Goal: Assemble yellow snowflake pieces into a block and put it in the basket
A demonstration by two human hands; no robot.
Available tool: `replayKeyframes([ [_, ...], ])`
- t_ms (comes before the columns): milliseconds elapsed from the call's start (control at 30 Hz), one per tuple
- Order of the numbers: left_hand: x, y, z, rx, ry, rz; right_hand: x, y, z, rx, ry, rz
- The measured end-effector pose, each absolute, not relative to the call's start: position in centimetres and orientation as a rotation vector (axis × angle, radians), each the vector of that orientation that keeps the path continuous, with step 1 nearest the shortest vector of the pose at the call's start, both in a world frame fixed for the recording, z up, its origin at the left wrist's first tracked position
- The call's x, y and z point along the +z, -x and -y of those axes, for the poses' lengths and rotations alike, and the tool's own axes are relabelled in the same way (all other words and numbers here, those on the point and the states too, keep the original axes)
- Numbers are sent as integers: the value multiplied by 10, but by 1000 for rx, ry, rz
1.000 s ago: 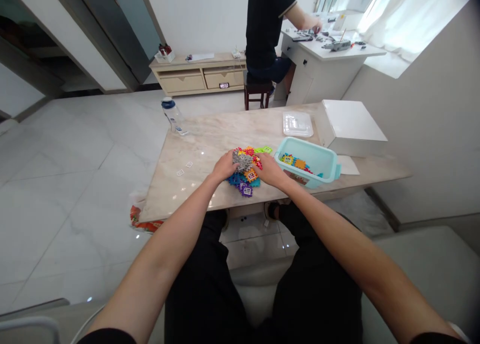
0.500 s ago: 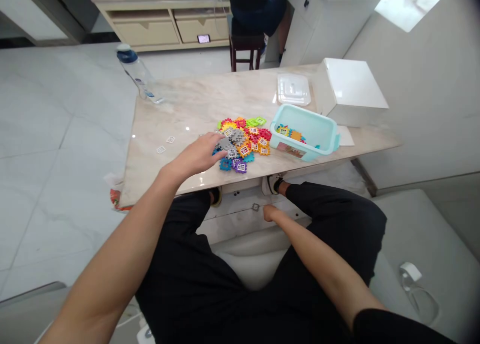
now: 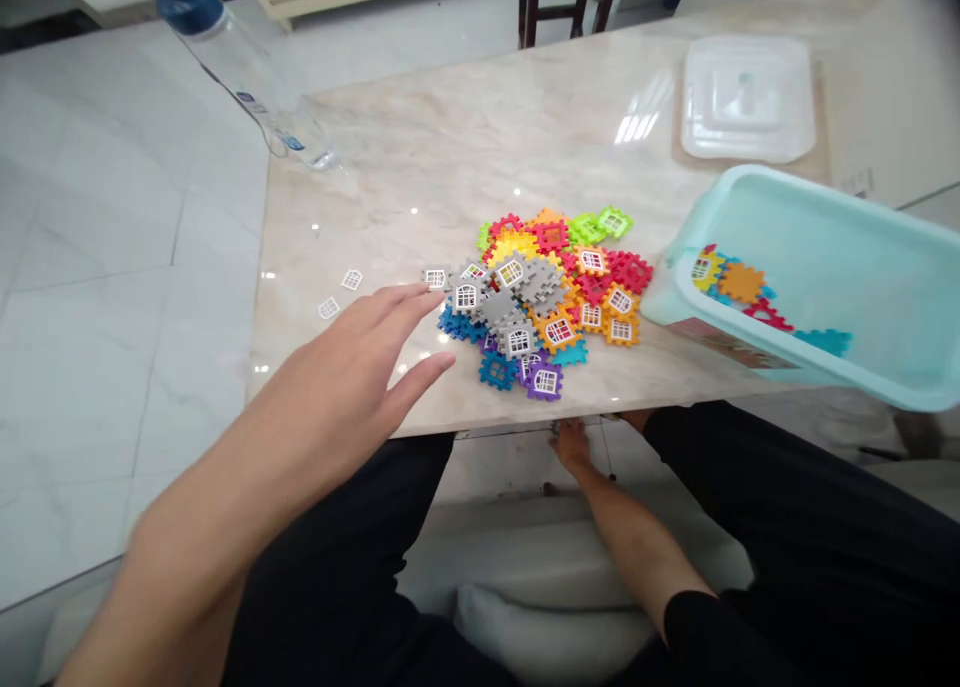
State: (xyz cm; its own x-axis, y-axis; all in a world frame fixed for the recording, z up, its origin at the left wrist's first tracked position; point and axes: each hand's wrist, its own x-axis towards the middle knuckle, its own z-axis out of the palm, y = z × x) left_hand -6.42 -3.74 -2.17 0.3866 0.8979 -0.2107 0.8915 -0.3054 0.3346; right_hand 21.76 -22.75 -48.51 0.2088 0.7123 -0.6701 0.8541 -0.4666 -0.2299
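Right hand [image 3: 571,445] has moved in below the beige marbled table [image 3: 405,137], grip unclear, while the left hand [image 3: 371,352] spreads empty beside multicoloured notched plastic tiles [image 3: 540,285], mostly still heaped on top, few in the pale-turquoise plastic tub [image 3: 847,252].

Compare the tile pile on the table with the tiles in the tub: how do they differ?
Amount: the tile pile is a big heap; the tub tiles are only a few visible pieces.
Place: the pile lies on the open table; the tub tiles lie inside the tub.
Colour: the pile shows grey and purple; the visible tub tiles show neither.
Shared: notched edges, plus red, yellow and orange.
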Motion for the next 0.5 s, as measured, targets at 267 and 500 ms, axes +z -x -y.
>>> replayKeyframes([
  [267,-17,50,36,-36,-2255,-1593,-497,-225,219,-655,-3075,-1790],
  [500,-17,43,39,-72,-2248,-1577,-470,-217,191,-783,-3135,-2062],
])
